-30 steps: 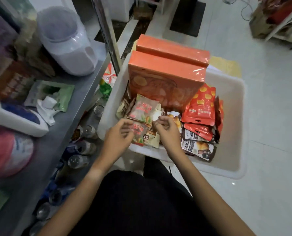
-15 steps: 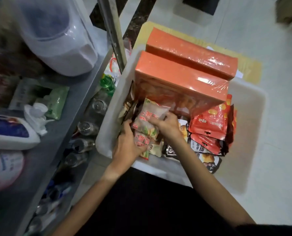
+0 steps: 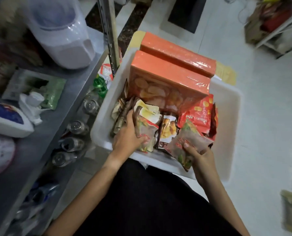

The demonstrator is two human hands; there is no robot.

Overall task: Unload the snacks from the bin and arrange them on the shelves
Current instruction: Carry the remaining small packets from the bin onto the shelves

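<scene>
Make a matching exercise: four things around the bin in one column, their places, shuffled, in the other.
Things:
1. brown snack packet
2. orange boxes
3. red snack bag
4. white bottle with blue label

Places:
A. lying on the metal shelf
B. upright at the far end of the white bin
C. gripped by the right hand
D. in the bin, just below the orange boxes

Pairs: 1-C, 2-B, 3-D, 4-A

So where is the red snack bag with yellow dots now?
In the head view, the red snack bag stands at the right side of the white bin, just below the front orange box and above the packet in the right hand.
</scene>
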